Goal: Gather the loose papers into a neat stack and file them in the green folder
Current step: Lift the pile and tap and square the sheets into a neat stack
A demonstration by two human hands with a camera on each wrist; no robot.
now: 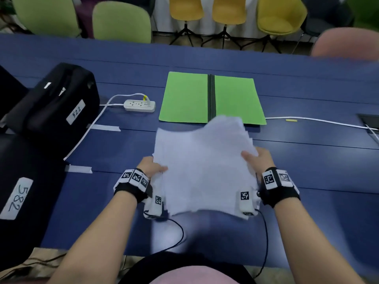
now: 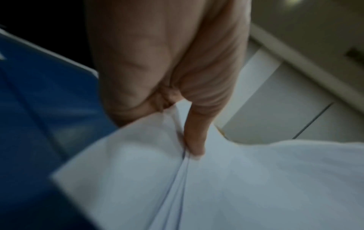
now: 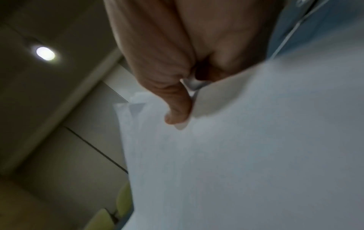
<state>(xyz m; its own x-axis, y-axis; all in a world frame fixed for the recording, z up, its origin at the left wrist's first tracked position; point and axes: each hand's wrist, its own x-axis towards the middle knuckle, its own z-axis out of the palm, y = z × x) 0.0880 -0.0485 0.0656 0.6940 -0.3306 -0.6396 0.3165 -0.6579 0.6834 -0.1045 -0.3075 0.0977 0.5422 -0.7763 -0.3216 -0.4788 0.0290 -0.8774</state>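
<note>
A loose stack of white papers [image 1: 205,167] is lifted above the blue table [image 1: 307,160], its sheets fanned and uneven at the far right corner. My left hand [image 1: 152,167] grips the stack's left edge, thumb on top. My right hand [image 1: 258,158] grips the right edge the same way. The left wrist view shows the left hand [image 2: 189,140] pinching the papers [image 2: 236,186]; the right wrist view shows the right hand [image 3: 177,109] pinching the papers [image 3: 246,155]. The green folder [image 1: 211,98] lies open and flat just beyond the papers, with a dark spine in the middle.
A white power strip [image 1: 139,105] with its cable lies left of the folder. Black bags [image 1: 53,101] with labels stand at the left. A white cable [image 1: 320,120] runs along the table at the right. Green and yellow chairs [image 1: 227,11] stand behind the table.
</note>
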